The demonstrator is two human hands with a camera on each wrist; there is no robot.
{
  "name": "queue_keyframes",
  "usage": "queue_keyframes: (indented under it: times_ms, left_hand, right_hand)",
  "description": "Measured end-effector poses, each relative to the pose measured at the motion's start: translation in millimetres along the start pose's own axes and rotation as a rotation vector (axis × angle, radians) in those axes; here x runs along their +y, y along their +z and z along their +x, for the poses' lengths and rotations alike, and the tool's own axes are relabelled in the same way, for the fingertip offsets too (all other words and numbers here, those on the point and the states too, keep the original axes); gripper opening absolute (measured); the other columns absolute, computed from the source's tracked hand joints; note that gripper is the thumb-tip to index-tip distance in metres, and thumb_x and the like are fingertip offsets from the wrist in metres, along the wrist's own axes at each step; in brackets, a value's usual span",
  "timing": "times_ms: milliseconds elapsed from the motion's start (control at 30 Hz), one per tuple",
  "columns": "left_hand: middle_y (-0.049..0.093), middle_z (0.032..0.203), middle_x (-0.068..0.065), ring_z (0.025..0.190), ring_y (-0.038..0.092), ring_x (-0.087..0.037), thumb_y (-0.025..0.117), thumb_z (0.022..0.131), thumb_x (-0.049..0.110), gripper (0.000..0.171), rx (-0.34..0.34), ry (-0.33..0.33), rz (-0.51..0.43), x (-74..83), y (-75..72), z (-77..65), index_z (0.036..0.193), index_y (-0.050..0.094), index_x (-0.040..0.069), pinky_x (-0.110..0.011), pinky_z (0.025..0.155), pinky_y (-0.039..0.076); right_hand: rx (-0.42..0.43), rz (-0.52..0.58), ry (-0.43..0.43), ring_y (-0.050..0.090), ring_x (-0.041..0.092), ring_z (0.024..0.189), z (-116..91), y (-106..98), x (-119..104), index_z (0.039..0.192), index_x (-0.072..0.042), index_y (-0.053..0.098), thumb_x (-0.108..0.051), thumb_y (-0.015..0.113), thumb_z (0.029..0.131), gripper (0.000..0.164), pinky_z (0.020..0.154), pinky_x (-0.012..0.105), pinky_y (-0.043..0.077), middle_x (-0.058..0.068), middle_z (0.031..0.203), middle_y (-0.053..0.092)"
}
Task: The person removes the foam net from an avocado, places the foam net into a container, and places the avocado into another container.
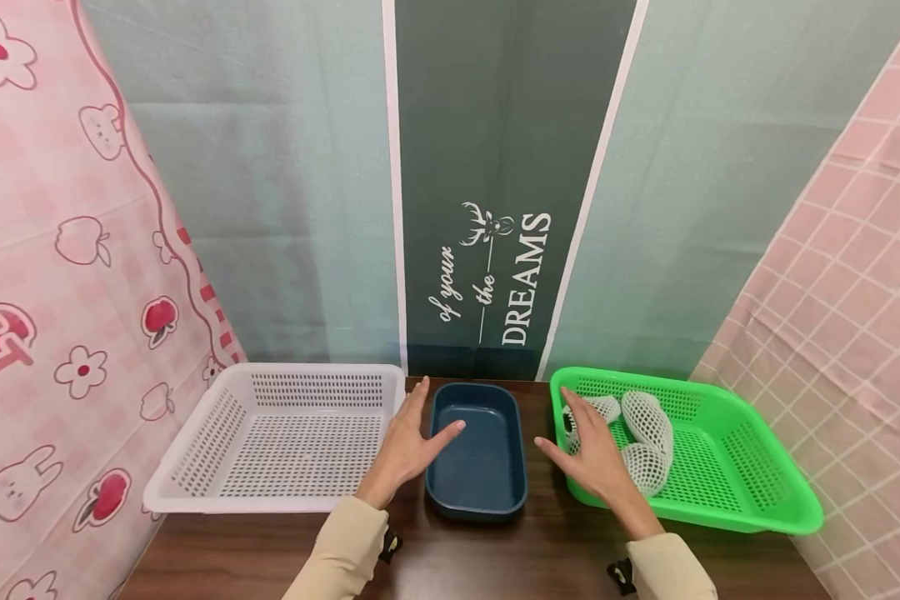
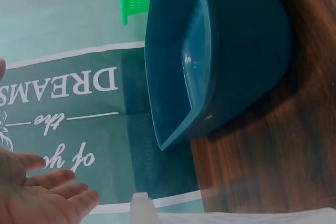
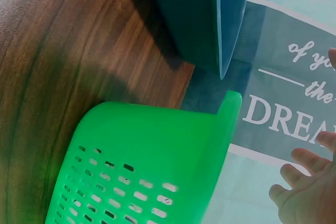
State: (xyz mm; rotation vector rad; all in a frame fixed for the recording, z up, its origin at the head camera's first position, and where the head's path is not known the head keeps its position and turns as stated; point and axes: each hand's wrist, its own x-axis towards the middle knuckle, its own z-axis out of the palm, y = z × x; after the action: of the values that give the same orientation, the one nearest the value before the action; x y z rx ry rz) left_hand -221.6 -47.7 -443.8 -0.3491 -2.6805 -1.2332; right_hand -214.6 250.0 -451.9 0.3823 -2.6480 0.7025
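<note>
A dark blue tub (image 1: pixel 478 510) stands in the middle of the table, with nothing in it. My left hand (image 1: pixel 408 446), fingers extended and holding nothing, hovers between the tub and the white basket's right side. Over the left end of the green basket (image 1: pixel 757 521) is my right hand (image 1: pixel 596 454), its fingers spread and its grasp bare. Inside that basket lie several objects in white foam netting (image 1: pixel 648 429), partly hidden by the right hand. In the left wrist view the left hand (image 2: pixel 44 192) shows its spread fingers beyond the tub's rim.
A white perforated basket (image 1: pixel 270 503) sits on the left of the brown wooden table (image 1: pixel 480 558). A grey-green cloth with printed lettering (image 1: pixel 525 279) hangs behind. Pink patterned curtains (image 1: pixel 82 292) close off the left side, and a pink gridded cloth (image 1: pixel 855 275) the right.
</note>
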Motion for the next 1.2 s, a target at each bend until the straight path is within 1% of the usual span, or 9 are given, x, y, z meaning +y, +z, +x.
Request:
queue_keyframes:
  times_ms: [100, 233, 400, 533, 633, 800, 1000, 1200]
  left_hand:
    - [0.016, 0.145, 0.003, 0.13, 0.017, -0.02, 0.047, 0.072, 0.071, 0.09, -0.001, 0.0, -0.006, 1.2, 2.8, -0.4, 0.142, 0.011, 0.029, -0.049, 0.098, 0.024]
    - [0.016, 0.145, 0.004, 0.13, 0.019, -0.02, 0.047, 0.072, 0.071, 0.09, 0.005, 0.01, -0.009, 3.2, 6.0, -0.7, 0.143, 0.014, 0.026, -0.049, 0.098, 0.023]
    - [0.017, 0.144, 0.008, 0.129, 0.019, -0.017, 0.05, 0.074, 0.067, 0.087, 0.017, 0.041, -0.034, 5.9, 9.6, 0.5, 0.142, 0.012, 0.029, -0.048, 0.098, 0.024]
    - [0.019, 0.144, 0.005, 0.129, 0.021, -0.017, 0.051, 0.075, 0.065, 0.086, 0.039, 0.069, -0.06, 7.8, 13.7, 1.0, 0.142, 0.013, 0.028, -0.048, 0.097, 0.026]
    - [0.021, 0.144, 0.004, 0.128, 0.022, -0.018, 0.051, 0.075, 0.065, 0.085, 0.042, 0.072, -0.075, 9.3, 16.4, 0.5, 0.142, 0.013, 0.029, -0.049, 0.096, 0.027]
    - [0.02, 0.144, 0.005, 0.128, 0.023, -0.019, 0.052, 0.075, 0.064, 0.084, 0.021, 0.07, -0.098, 13.4, 20.7, -0.1, 0.142, 0.013, 0.031, -0.051, 0.095, 0.028]
    - [0.022, 0.144, 0.001, 0.128, 0.023, -0.021, 0.051, 0.075, 0.065, 0.084, -0.001, 0.071, -0.111, 19.4, 27.5, -1.0, 0.142, 0.013, 0.032, -0.051, 0.095, 0.028]
    - [0.021, 0.144, 0.001, 0.129, 0.022, -0.021, 0.051, 0.074, 0.066, 0.085, -0.029, 0.073, -0.131, 23.6, 36.5, -5.0, 0.142, 0.013, 0.031, -0.051, 0.095, 0.027]
  right_hand:
    - [-0.002, 0.01, 0.015, 0.026, 0.034, 0.124, -1.3, -0.7, 0.6, 0.142, -0.03, 0.016, -0.053, 0.062, 0.075, 0.085, 0.09, 0.058, 0.026, 0.013, 0.139, 0.028]
    - [0.004, 0.028, 0.02, 0.026, 0.034, 0.124, -2.3, -0.2, 1.6, 0.141, -0.033, 0.017, -0.051, 0.064, 0.075, 0.084, 0.09, 0.058, 0.026, 0.011, 0.139, 0.028]
    - [0.023, 0.047, 0.016, 0.028, 0.033, 0.123, -3.1, -0.7, 5.5, 0.14, -0.03, 0.023, -0.048, 0.065, 0.074, 0.08, 0.089, 0.059, 0.027, 0.01, 0.138, 0.031]
    - [0.036, 0.046, 0.022, 0.029, 0.031, 0.122, -4.2, -2.2, 8.6, 0.139, -0.029, 0.027, -0.048, 0.066, 0.074, 0.078, 0.088, 0.06, 0.028, 0.007, 0.137, 0.032]
    - [0.047, 0.042, 0.018, 0.031, 0.03, 0.121, -4.9, -2.8, 10.3, 0.139, -0.029, 0.029, -0.048, 0.066, 0.074, 0.077, 0.087, 0.06, 0.029, 0.007, 0.136, 0.034]
    - [0.064, 0.048, 0.021, 0.032, 0.029, 0.12, -5.2, -4.7, 12.2, 0.138, -0.029, 0.03, -0.047, 0.066, 0.074, 0.076, 0.085, 0.059, 0.031, 0.007, 0.135, 0.036]
    - [0.069, 0.059, 0.031, 0.033, 0.03, 0.12, -7.4, -7.5, 14.3, 0.138, -0.029, 0.031, -0.046, 0.067, 0.074, 0.076, 0.085, 0.059, 0.032, 0.007, 0.135, 0.036]
    - [0.074, 0.077, 0.033, 0.035, 0.029, 0.119, -12.2, -10.6, 16.2, 0.138, -0.032, 0.03, -0.044, 0.068, 0.074, 0.075, 0.082, 0.059, 0.034, 0.006, 0.134, 0.037]
